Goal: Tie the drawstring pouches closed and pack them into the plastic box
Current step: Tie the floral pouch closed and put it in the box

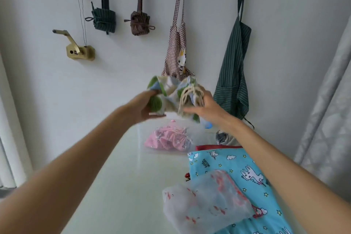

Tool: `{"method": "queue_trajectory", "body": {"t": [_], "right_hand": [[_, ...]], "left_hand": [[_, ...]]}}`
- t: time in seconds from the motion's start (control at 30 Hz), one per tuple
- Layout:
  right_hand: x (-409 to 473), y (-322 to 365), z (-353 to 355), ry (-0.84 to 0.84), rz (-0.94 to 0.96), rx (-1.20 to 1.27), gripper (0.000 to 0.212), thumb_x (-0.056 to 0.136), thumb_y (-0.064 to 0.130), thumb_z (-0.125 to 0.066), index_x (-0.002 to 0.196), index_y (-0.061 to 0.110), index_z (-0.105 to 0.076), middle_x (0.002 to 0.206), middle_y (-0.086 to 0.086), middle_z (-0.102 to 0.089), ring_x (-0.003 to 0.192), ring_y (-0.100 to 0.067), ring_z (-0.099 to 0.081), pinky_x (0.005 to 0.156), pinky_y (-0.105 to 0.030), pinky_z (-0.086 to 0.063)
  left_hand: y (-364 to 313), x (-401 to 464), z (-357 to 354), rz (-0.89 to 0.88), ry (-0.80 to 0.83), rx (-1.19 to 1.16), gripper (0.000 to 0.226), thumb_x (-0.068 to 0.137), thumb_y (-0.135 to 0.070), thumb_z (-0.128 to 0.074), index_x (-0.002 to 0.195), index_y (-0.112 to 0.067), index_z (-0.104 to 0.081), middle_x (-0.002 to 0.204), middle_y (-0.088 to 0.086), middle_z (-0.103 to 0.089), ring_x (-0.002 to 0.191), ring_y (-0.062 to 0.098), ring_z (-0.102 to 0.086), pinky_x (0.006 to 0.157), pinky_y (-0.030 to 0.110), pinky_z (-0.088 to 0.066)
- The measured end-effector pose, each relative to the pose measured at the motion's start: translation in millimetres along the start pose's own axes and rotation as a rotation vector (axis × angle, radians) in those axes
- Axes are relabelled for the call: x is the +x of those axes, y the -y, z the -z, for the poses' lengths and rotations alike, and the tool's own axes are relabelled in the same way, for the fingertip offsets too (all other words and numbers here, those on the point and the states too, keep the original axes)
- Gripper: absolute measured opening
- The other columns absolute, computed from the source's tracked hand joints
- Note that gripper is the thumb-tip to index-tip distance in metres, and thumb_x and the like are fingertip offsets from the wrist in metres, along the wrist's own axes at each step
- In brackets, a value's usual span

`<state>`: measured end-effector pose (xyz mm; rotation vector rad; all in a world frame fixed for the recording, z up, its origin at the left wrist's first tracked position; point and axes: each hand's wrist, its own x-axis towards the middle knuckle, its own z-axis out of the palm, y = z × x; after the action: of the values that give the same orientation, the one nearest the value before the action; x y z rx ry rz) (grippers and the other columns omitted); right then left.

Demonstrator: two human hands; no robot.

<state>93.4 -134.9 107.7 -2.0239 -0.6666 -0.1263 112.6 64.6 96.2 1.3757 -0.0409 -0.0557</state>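
Observation:
Both my hands hold a cream pouch with green and blue patches (171,93) up in the air above the clear plastic box (141,138). My left hand (145,107) grips its left side. My right hand (204,106) grips the gathered mouth with the cream drawstring (187,94) looped over the fingers. A pink drawstring pouch (168,138) lies inside the box, its mouth gathered. On the table near me lie a blue unicorn-print pouch (233,169) and a white sheer pouch with red marks (205,205).
The pale green table (117,186) runs to a white wall. Aprons and rolled fabric bags hang on the wall (232,70). A brass crank fitting (79,51) sticks out at the left. A red cloth (216,147) and a dark item (221,137) lie behind the blue pouch.

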Motion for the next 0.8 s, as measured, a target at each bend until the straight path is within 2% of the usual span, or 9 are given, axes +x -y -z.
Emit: {"method": "queue_trajectory", "body": {"t": [0.13,0.2,0.27,0.37,0.43,0.5,0.57,0.7,0.8], "right_hand": [[54,1,-5,-0.156,0.093,0.068,0.041,0.097,0.039,-0.040,0.106,0.001,-0.050,0.074,-0.008,-0.051,0.061,0.000,-0.046,0.072,-0.020,-0.038],[81,-19,-16,-0.218,0.075,-0.008,0.046,0.092,0.053,-0.029,0.084,0.014,-0.052,0.070,0.000,-0.043,0.063,-0.001,-0.038,0.080,-0.032,-0.035],[103,-47,-29,-0.217,0.040,-0.111,0.037,0.085,0.061,-0.029,0.088,0.030,-0.049,0.085,-0.001,-0.047,0.077,-0.009,-0.044,0.086,-0.037,-0.037],[105,-82,-37,0.052,-0.222,-0.377,0.046,0.089,0.056,-0.040,0.117,0.021,-0.051,0.108,-0.006,-0.057,0.102,-0.024,-0.053,0.093,-0.040,-0.046],[102,-102,-36,0.239,-0.351,-0.548,0.038,0.093,0.041,-0.049,0.110,0.010,-0.061,0.099,-0.007,-0.060,0.096,-0.024,-0.054,0.077,-0.027,-0.045],[94,-109,-34,0.182,-0.322,-0.552,0.038,0.095,0.033,-0.047,0.126,0.012,-0.056,0.117,-0.007,-0.059,0.108,-0.024,-0.054,0.086,-0.031,-0.043],[90,-113,-43,0.131,-0.283,-0.492,0.038,0.098,0.029,-0.039,0.134,0.025,-0.048,0.137,-0.002,-0.050,0.123,-0.024,-0.048,0.100,-0.037,-0.038],[84,-111,-50,0.273,-0.375,-0.656,0.038,0.098,0.040,-0.021,0.111,0.021,-0.052,0.116,-0.009,-0.052,0.105,-0.025,-0.048,0.084,-0.038,-0.034],[88,-109,-47,0.327,-0.457,-0.690,0.056,0.094,0.048,-0.015,0.126,0.014,-0.046,0.133,-0.012,-0.048,0.111,-0.029,-0.047,0.091,-0.042,-0.037]], "left_hand": [[-49,28,-1,-0.135,-0.084,0.063,0.013,0.097,-0.024,-0.043,0.099,-0.019,-0.054,0.097,0.006,-0.061,0.083,0.017,-0.060,0.065,0.033,-0.052],[-52,46,2,-0.162,-0.137,0.113,0.017,0.098,-0.023,-0.042,0.109,-0.015,-0.051,0.100,0.007,-0.061,0.085,0.017,-0.060,0.064,0.029,-0.051],[-37,65,10,-0.173,-0.150,0.171,0.022,0.098,-0.021,-0.043,0.115,-0.009,-0.051,0.107,0.012,-0.060,0.087,0.018,-0.060,0.069,0.027,-0.052],[2,82,36,-0.047,-0.096,0.561,0.037,0.090,-0.026,-0.058,0.115,0.001,-0.055,0.118,0.019,-0.059,0.098,0.025,-0.060,0.087,0.034,-0.050],[23,89,53,0.147,-0.045,1.062,0.054,0.080,-0.036,-0.069,0.119,-0.001,-0.056,0.125,0.014,-0.056,0.112,0.029,-0.055,0.097,0.035,-0.044],[30,87,51,0.086,-0.021,1.326,0.047,0.090,-0.026,-0.059,0.131,-0.005,-0.049,0.138,0.011,-0.047,0.123,0.030,-0.048,0.099,0.032,-0.038],[39,89,45,-0.062,0.043,1.317,0.041,0.097,-0.019,-0.048,0.137,-0.014,-0.043,0.143,0.011,-0.042,0.127,0.028,-0.045,0.102,0.032,-0.035],[62,92,34,0.005,0.138,1.451,0.036,0.101,-0.034,-0.027,0.103,-0.015,-0.057,0.111,0.016,-0.057,0.098,0.027,-0.053,0.085,0.034,-0.039],[71,92,31,0.039,0.033,1.635,0.045,0.099,-0.042,-0.018,0.090,-0.015,-0.052,0.096,0.011,-0.052,0.088,0.027,-0.049,0.074,0.034,-0.034]]}}
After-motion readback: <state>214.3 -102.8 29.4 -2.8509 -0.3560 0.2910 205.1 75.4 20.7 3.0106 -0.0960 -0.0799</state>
